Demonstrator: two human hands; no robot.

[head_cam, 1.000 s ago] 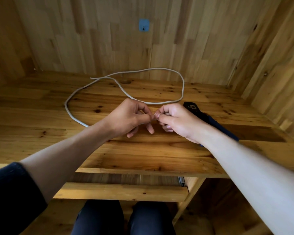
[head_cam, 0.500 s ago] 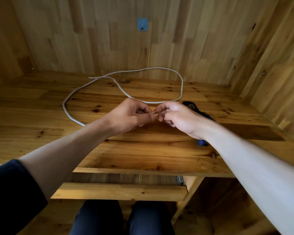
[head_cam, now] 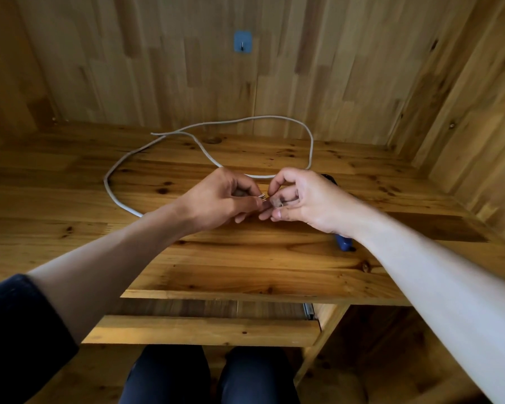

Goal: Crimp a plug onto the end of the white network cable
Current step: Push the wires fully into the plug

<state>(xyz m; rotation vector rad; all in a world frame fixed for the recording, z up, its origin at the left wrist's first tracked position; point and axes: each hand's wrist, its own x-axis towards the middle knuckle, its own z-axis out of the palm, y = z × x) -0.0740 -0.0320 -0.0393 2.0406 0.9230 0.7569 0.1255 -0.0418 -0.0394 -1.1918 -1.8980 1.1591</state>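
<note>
White round network cable (head_cam: 311, 147) lies in 1 loose loop across the back of the pale wooden bench (head_cam: 70, 234). Its far end rests near the rear wall, and its near run passes in under the left hand (head_cam: 222, 199). That hand's grip is clenched on the cable's end, thumb and forefinger pinching it so that a few short thin wires (head_cam: 262, 196) stick out toward the right. The right hand (head_cam: 309, 199) sits just beside it, fingertips almost meeting the left's. Its grip pinches a small pale piece (head_cam: 276, 202) that looks like a clear plug, though it is too blurred to be certain. The wire tips and that piece are very close; whether they touch cannot be told. Behind the right wrist lies a blue-handled black-headed crimping tool (head_cam: 344, 243), mostly hidden by the arm. A small blue wall hook (head_cam: 242, 41) is stuck on the wooden back panel, and 2 dark-trousered knees (head_cam: 169, 374) show below the bench edge
</note>
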